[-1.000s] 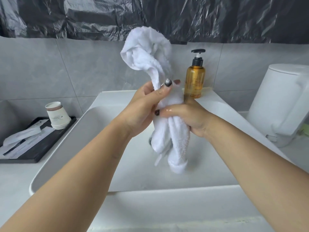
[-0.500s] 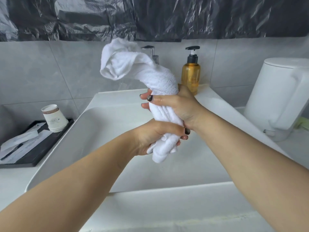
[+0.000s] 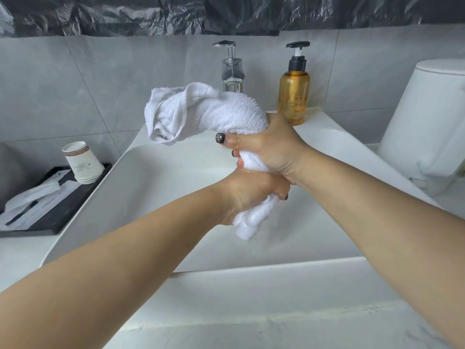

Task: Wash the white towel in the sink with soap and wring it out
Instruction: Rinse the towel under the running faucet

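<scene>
The white towel [image 3: 206, 112] is rolled into a thick rope and held above the white sink [image 3: 156, 177]. My right hand [image 3: 269, 147] grips its upper middle, fingers curled round it. Directly below, my left hand [image 3: 251, 195] grips the lower part in a fist. The towel's loose top end flops over to the left. Its wet bottom end [image 3: 247, 226] sticks out under my left hand. An amber soap pump bottle [image 3: 293, 91] stands on the sink's back ledge, right of the chrome tap [image 3: 231, 69].
A black tray [image 3: 50, 212] with stacked paper cups [image 3: 81, 162] and wrapped sachets lies on the counter left of the sink. A white lidded bin [image 3: 427, 129] stands at the right. Grey tiles and black plastic sheet cover the wall behind.
My left hand moved from above my right hand to below it and closed round the towel's lower part. The towel's top end drooped down and left, uncovering the tap.
</scene>
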Demonstrator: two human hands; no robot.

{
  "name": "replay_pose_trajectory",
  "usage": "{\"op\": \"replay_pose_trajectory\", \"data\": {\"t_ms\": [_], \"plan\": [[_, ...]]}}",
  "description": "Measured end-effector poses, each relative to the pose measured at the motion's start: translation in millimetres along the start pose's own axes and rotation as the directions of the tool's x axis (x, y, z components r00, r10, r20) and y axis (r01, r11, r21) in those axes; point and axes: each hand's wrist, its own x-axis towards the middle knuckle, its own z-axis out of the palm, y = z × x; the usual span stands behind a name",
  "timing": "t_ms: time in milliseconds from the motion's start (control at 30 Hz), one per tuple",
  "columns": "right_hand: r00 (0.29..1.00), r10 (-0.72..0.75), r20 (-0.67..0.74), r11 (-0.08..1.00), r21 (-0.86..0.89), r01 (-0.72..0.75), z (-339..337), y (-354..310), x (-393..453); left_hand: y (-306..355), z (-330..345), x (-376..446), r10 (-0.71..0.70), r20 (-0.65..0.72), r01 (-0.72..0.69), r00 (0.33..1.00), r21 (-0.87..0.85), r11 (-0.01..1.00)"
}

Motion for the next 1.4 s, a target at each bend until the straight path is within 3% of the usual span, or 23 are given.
{"op": "replay_pose_trajectory", "data": {"t_ms": [267,667,833,933,1000,1067,1133,1200,1267,1400], "plan": [[0.997,0.007,-0.071,0.99,-0.138,-0.017,2,0,0,-1,0,2,-0.039,-0.055,0.042,0.998,0.05,0.998],[0.979,-0.129,-0.161,0.934,-0.352,0.065,2,17,13,1,2,5,0.005,-0.143,0.009,0.99,0.096,0.995],[0.957,-0.101,-0.272,0.975,-0.22,0.04,4,7,8,6,-1,-1,0.02,-0.194,-0.01,0.981,0.055,0.998],[0.916,-0.131,-0.38,0.989,-0.114,0.094,4,-13,5,9,-9,-18,-0.043,-0.183,0.013,0.982,-0.16,0.987],[0.872,-0.187,-0.452,0.981,-0.134,0.141,1,-27,6,7,-14,-28,-0.07,-0.086,0.026,0.994,-0.437,0.899],[0.84,-0.213,-0.5,0.977,-0.118,0.178,0,-39,5,6,-13,-38,-0.04,-0.006,0.023,0.999,-0.713,0.701],[0.825,-0.191,-0.532,0.98,-0.061,0.188,5,-45,1,8,-6,-41,0.018,-0.02,-0.026,1.0,-0.871,0.49],[0.828,-0.17,-0.534,0.979,0.007,0.206,10,-45,-5,14,1,-38,0.048,-0.084,-0.094,0.995,-0.951,0.293],[0.854,-0.141,-0.501,0.976,0.073,0.204,17,-42,-17,18,4,-33,0.034,-0.159,-0.162,0.987,-0.974,0.161],[0.897,-0.088,-0.432,0.995,0.01,0.102,24,-13,-34,13,6,-22,-0.034,-0.257,-0.251,0.966,-0.961,0.117]]}}
